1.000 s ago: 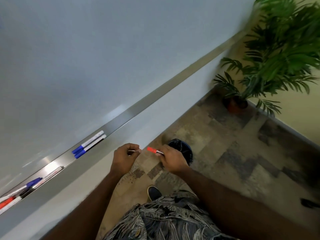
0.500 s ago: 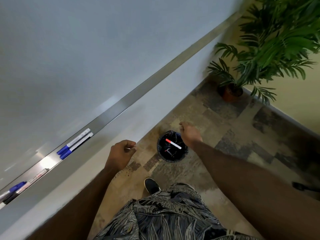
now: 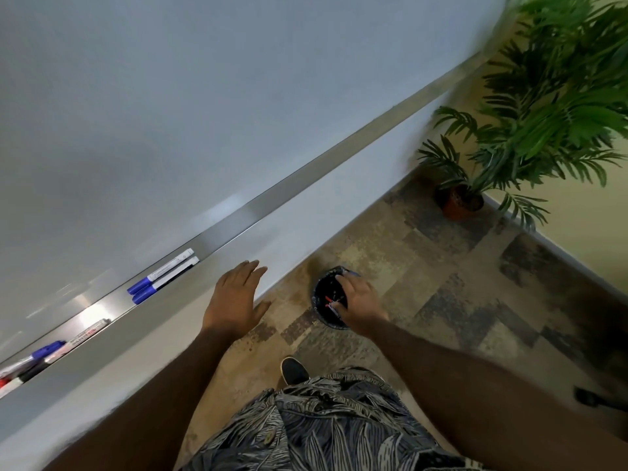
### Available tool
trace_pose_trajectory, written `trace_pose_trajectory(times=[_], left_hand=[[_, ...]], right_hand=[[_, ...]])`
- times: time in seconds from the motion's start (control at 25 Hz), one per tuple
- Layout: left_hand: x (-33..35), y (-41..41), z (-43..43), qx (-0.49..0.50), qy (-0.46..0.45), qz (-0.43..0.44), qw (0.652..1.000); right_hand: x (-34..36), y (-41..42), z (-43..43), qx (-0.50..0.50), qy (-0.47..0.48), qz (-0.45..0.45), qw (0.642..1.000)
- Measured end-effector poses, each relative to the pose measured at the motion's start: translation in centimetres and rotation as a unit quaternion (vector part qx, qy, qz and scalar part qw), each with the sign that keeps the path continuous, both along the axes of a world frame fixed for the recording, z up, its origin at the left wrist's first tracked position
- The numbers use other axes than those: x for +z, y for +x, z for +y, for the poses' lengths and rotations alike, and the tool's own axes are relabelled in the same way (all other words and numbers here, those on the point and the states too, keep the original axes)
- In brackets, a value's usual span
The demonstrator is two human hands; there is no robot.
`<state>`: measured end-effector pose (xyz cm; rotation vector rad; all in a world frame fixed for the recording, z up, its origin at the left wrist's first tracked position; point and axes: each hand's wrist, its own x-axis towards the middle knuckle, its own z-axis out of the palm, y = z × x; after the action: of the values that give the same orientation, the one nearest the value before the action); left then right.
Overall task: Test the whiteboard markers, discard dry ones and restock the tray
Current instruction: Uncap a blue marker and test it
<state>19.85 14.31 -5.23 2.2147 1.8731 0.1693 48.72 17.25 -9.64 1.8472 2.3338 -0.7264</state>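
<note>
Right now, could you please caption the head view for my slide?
Right hand over the floor bin, left hand open beside the marker tray.

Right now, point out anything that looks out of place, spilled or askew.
Nothing is spilled or damaged. Two blue-capped markers lie neatly side by side in the tray; only the markers at its left end lie in a loose jumble. Discarded markers sit inside the bin on the floor.

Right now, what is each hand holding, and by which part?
Left hand: nothing. Right hand, over the bin beside a red marker: cannot be told.
</note>
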Motion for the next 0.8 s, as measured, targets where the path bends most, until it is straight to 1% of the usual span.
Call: trace_pose_trajectory(times=[0.12, 0.24, 0.52, 0.68, 0.8], left_hand=[[0.1, -1.8, -1.2, -0.011, 0.019, 0.051, 0.998], [0.6, -3.7, -2.7, 0.017, 0.024, 0.084, 0.996], [1.1, -10.7, -7.8, 0.138, 0.013, 0.119, 0.983], [0.9, -14.9, -11.2, 0.205, 0.007, 0.132, 0.97], [0.8, -17.3, -14.1, 0.26, -0.006, 0.125, 0.957]], right_hand=[[0.7, -4.1, -0.9, 0.074, 0.019, 0.005, 0.997], [1.8, -8.2, -1.0, 0.14, 0.051, 0.016, 0.989], [4.3, -19.1, -0.7, 0.238, 0.136, 0.029, 0.961], [5.2, -24.4, -1.2, 0.273, 0.148, 0.039, 0.95], [5.4, -27.5, -2.1, 0.309, 0.144, 0.04, 0.939]])
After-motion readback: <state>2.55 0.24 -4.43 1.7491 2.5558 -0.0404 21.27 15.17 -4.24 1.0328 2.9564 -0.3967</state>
